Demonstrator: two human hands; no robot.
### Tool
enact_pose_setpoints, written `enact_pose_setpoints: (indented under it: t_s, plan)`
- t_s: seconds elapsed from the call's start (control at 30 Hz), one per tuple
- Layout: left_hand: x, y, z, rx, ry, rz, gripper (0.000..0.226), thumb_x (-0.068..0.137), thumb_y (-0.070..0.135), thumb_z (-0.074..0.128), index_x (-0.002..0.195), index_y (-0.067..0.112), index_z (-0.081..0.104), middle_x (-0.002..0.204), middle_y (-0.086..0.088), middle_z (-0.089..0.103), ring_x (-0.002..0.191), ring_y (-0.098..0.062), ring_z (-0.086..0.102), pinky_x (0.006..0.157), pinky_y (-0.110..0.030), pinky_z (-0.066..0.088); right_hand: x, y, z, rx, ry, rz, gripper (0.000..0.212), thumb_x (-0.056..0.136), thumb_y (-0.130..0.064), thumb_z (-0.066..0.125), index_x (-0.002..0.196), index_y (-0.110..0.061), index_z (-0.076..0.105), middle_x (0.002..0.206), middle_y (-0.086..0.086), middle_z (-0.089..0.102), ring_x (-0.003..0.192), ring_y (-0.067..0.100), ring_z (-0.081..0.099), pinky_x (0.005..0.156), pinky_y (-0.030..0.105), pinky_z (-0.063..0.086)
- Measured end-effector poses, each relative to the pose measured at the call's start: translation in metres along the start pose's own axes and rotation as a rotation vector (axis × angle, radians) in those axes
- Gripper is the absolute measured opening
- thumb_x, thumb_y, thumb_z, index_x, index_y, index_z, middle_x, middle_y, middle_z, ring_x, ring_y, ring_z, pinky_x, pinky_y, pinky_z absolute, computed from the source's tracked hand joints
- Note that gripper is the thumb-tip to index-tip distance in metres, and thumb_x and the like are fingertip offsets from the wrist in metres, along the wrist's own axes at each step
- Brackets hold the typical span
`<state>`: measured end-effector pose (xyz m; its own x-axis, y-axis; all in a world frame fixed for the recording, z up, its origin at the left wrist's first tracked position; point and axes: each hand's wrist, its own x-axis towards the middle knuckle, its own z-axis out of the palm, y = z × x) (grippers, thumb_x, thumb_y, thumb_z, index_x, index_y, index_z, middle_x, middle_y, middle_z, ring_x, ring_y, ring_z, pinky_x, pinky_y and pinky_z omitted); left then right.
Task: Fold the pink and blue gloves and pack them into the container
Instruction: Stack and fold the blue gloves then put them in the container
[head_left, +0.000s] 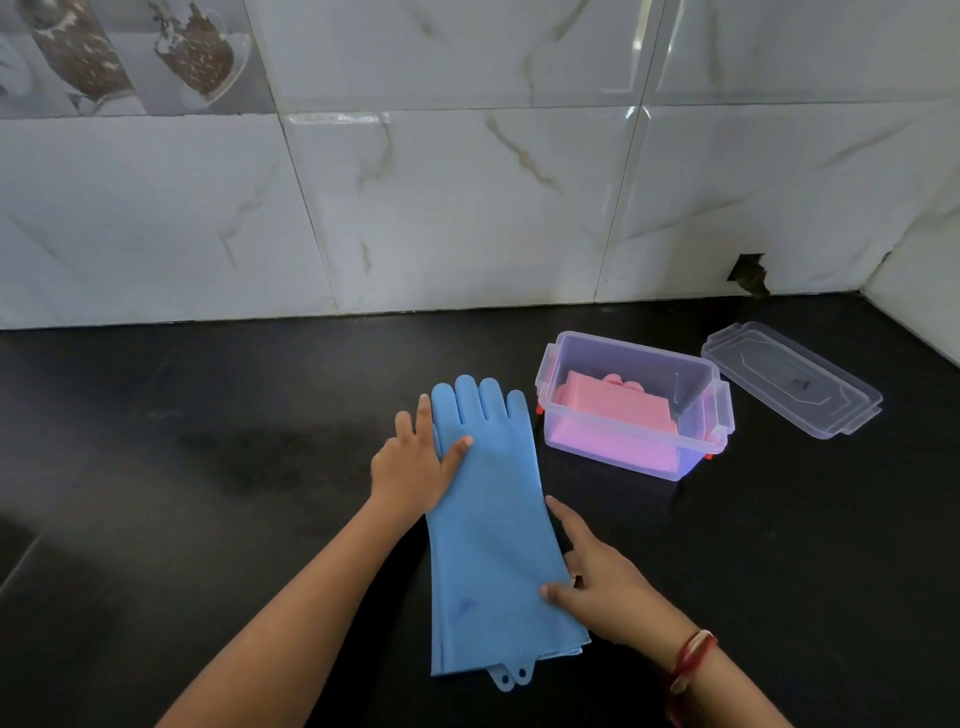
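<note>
Pink gloves (615, 410) already in container (714, 415). Blue gloves (488, 525) stacked flat on surface (208, 467); left hand (415, 467) and right hand (608, 587) open, pressing edges, gripping nothing. Next, imo: fold cuff over to fingers.

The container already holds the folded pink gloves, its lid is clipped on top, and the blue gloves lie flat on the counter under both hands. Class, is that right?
Not quite. The head view shows the lid lying off on the counter, right of the open container. The pink gloves are inside, and the blue gloves lie flat under the left hand and right hand.
</note>
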<state>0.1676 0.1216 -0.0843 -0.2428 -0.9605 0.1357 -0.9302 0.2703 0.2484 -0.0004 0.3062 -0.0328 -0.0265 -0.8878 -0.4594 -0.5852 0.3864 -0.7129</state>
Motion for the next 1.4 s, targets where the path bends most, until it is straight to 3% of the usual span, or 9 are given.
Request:
enact_pose_setpoints:
  t_s: [0.2, 0.33, 0.43, 0.6, 0.7, 0.83, 1.0, 1.27, 1.4]
  plan:
    - [0.011, -0.008, -0.013, -0.24, -0.023, -0.105, 0.077, 0.089, 0.064, 0.034, 0.147, 0.015, 0.019, 0.148, -0.012, 0.023, 0.11, -0.034, 0.054, 0.083, -0.042, 0.045, -0.009, -0.014, 0.005, -0.51, 0.041, -0.002, 0.068, 0.082, -0.046, 0.056, 0.138, -0.033, 0.019, 0.115, -0.004, 0.062, 0.093, 0.016, 0.062, 0.081, 0.036, 0.054]
    - [0.002, -0.024, -0.031, -0.627, 0.127, -0.186, 0.047, 0.093, 0.043, 0.048, 0.125, 0.009, 0.046, 0.1, -0.001, 0.058, 0.081, -0.008, 0.054, 0.073, -0.027, 0.039, -0.018, -0.003, 0.008, -0.438, 0.121, -0.04, 0.059, 0.09, -0.043, 0.046, 0.141, -0.03, 0.02, 0.112, -0.002, 0.062, 0.094, 0.015, 0.06, 0.081, 0.032, 0.05]
    - [-0.026, -0.029, -0.036, -0.551, 0.161, 0.019, 0.019, 0.091, 0.024, 0.057, 0.109, 0.018, 0.052, 0.089, 0.005, 0.055, 0.076, -0.006, 0.055, 0.068, -0.029, 0.048, -0.024, 0.001, 0.009, -0.453, 0.15, -0.064, 0.065, 0.092, -0.036, 0.047, 0.144, -0.035, 0.009, 0.088, -0.01, 0.055, 0.071, 0.005, 0.053, 0.062, 0.021, 0.042]
    - [-0.075, -0.043, -0.044, -0.22, 0.075, 0.733, 0.044, 0.075, -0.002, 0.065, 0.11, 0.025, 0.063, 0.118, 0.002, 0.059, 0.112, -0.015, 0.053, 0.093, -0.031, 0.044, -0.025, 0.013, -0.004, -0.535, 0.223, -0.307, 0.021, 0.087, -0.045, 0.05, 0.106, -0.036, 0.053, 0.093, -0.015, 0.057, 0.083, 0.006, 0.058, 0.074, 0.023, 0.045]
    - [-0.091, -0.054, -0.043, -0.118, -0.124, 0.88, 0.059, 0.07, -0.004, 0.063, 0.117, 0.031, 0.064, 0.133, 0.004, 0.056, 0.125, -0.013, 0.05, 0.103, -0.031, 0.037, -0.016, 0.021, -0.028, -0.422, 0.145, -0.446, 0.024, 0.092, -0.025, 0.049, 0.109, -0.038, 0.061, 0.11, -0.024, 0.056, 0.102, -0.004, 0.055, 0.09, 0.019, 0.048]
    - [-0.085, -0.064, -0.049, -0.251, -0.287, 0.739, 0.044, 0.089, 0.01, 0.055, 0.122, 0.037, 0.062, 0.134, 0.019, 0.053, 0.125, 0.011, 0.039, 0.106, -0.017, 0.031, 0.007, 0.029, -0.043, -0.882, 0.1, -0.73, 0.045, 0.092, -0.024, 0.052, 0.133, -0.041, 0.043, 0.145, -0.013, 0.041, 0.134, 0.01, 0.037, 0.107, 0.027, 0.032]
    - [-0.081, -0.065, -0.05, -0.255, -0.319, 0.737, 0.035, 0.092, 0.047, 0.048, 0.123, 0.036, 0.061, 0.134, 0.023, 0.051, 0.125, 0.017, 0.036, 0.105, -0.009, 0.026, 0.029, 0.023, -0.039, -1.149, 0.111, -1.055, 0.023, 0.089, -0.031, 0.059, 0.111, -0.029, 0.065, 0.125, -0.008, 0.063, 0.121, 0.013, 0.056, 0.103, 0.03, 0.044]
    - [-0.093, -0.062, -0.049, -0.378, -0.275, 0.721, 0.043, 0.091, 0.047, 0.048, 0.126, 0.023, 0.055, 0.122, 0.011, 0.062, 0.114, -0.003, 0.055, 0.1, -0.023, 0.041, 0.046, 0.007, -0.011, 0.096, 0.193, -0.451, 0.02, 0.098, -0.015, 0.042, 0.109, -0.017, 0.059, 0.107, -0.002, 0.065, 0.101, 0.012, 0.06, 0.091, 0.029, 0.047]
    - [-0.095, -0.052, -0.047, -0.647, -0.287, 0.495, 0.024, 0.09, 0.047, 0.054, 0.103, 0.03, 0.063, 0.096, 0.014, 0.067, 0.089, -0.003, 0.063, 0.08, -0.022, 0.048, 0.062, -0.007, -0.005, 0.211, 0.223, -0.133, 0.015, 0.097, -0.017, 0.043, 0.093, -0.012, 0.056, 0.093, 0.006, 0.058, 0.088, 0.023, 0.055, 0.084, 0.042, 0.046]
